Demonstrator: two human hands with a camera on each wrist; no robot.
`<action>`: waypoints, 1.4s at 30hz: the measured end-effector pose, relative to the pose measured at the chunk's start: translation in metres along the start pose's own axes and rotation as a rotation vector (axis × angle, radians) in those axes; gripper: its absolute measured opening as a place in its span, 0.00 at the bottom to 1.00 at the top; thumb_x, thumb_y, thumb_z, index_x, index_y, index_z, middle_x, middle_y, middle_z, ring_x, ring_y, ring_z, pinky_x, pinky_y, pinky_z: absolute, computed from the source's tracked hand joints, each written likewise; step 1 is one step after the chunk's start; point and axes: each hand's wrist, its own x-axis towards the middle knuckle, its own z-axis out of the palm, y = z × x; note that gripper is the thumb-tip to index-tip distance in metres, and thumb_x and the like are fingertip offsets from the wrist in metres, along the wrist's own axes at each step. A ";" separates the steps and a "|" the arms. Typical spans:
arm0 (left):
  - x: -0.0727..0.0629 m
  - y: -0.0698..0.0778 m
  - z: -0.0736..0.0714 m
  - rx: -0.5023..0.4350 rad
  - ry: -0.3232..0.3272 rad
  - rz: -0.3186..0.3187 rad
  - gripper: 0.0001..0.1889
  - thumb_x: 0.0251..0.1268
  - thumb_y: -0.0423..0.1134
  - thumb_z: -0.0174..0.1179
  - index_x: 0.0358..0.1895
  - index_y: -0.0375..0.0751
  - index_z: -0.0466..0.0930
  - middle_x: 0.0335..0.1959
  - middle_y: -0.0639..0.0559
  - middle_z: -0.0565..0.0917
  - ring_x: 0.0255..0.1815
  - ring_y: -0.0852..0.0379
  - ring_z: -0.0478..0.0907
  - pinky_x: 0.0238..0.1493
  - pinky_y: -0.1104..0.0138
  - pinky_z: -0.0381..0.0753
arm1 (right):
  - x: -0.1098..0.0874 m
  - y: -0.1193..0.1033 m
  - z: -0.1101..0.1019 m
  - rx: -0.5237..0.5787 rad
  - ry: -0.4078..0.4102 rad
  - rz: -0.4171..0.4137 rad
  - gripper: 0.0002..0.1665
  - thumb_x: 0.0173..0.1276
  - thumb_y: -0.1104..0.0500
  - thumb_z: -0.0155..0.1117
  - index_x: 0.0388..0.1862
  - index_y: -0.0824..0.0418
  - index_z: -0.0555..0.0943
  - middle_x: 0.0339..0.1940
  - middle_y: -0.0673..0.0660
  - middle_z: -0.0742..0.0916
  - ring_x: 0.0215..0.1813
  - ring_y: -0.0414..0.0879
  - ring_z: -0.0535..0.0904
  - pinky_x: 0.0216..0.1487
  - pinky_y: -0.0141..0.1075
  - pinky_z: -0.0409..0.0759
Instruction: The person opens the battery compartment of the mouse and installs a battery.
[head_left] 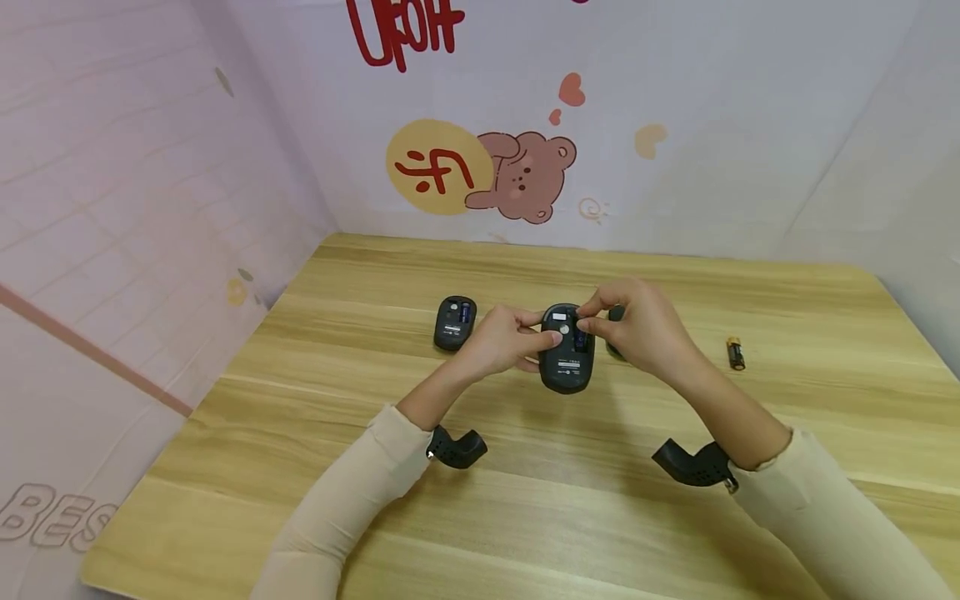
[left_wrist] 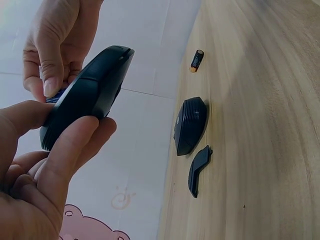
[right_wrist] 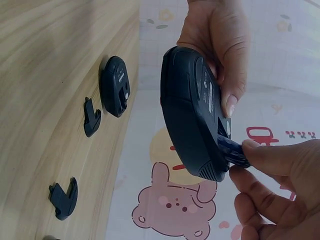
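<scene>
My left hand [head_left: 501,340] grips a black computer mouse [head_left: 564,379] above the table, its underside and battery compartment turned up toward the head camera. At that compartment my right hand [head_left: 641,323] pinches a dark blue battery [right_wrist: 233,152] between thumb and fingertips. In the right wrist view the battery stands tilted, one end in the compartment and the other sticking out. The fingers partly cover it in the head view.
Left on the wooden table [head_left: 570,517] lies another upturned mouse [head_left: 454,323] with a blue battery inside. A third mouse [left_wrist: 190,126] is partly behind my right hand. Battery covers [right_wrist: 91,118] lie loose on the table. A black-and-gold battery [head_left: 736,353] lies to the right.
</scene>
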 end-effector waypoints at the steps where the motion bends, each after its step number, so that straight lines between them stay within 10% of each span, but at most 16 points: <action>1: 0.000 0.000 0.000 0.002 -0.001 -0.001 0.22 0.63 0.35 0.59 0.60 0.34 0.73 0.36 0.43 0.84 0.33 0.54 0.83 0.35 0.57 0.84 | -0.001 0.000 0.000 -0.004 -0.003 0.001 0.02 0.54 0.67 0.71 0.28 0.62 0.86 0.33 0.57 0.85 0.42 0.53 0.76 0.40 0.45 0.73; 42: -0.002 0.005 0.002 -0.013 0.028 0.001 0.23 0.62 0.35 0.60 0.61 0.32 0.70 0.41 0.40 0.83 0.34 0.53 0.83 0.29 0.63 0.85 | -0.001 0.004 0.000 0.165 -0.071 0.126 0.04 0.61 0.70 0.62 0.32 0.66 0.84 0.40 0.62 0.84 0.45 0.56 0.81 0.46 0.47 0.81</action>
